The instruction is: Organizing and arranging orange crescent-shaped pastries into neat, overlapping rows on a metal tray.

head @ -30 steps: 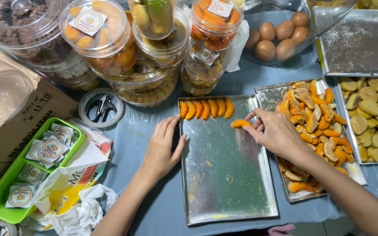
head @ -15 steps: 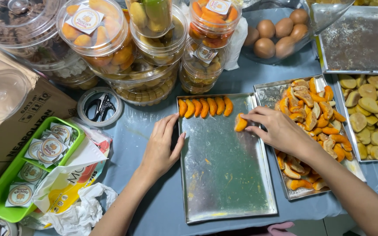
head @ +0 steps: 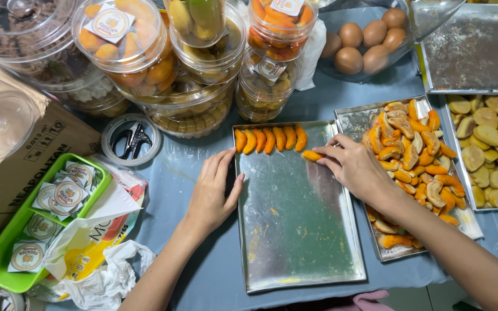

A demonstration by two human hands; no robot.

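**Orange cookie at the end of the row**

I see my right hand (head: 357, 168) pinching an orange cookie (head: 311, 155) in its fingertips, just right of the row of cookies (head: 270, 140) along the top edge of the steel tray (head: 298, 230). The piece lies to the left of the grip, its long axis roughly crosswise, while the row's pieces stand upright. It is small, curved and glossy orange. My left hand (head: 213, 193) rests flat and open on the bench, touching the tray's left rim.

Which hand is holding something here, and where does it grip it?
The right hand pinches an orange cookie at its right end with its fingertips. The left hand holds nothing; it lies flat against the metal tray.
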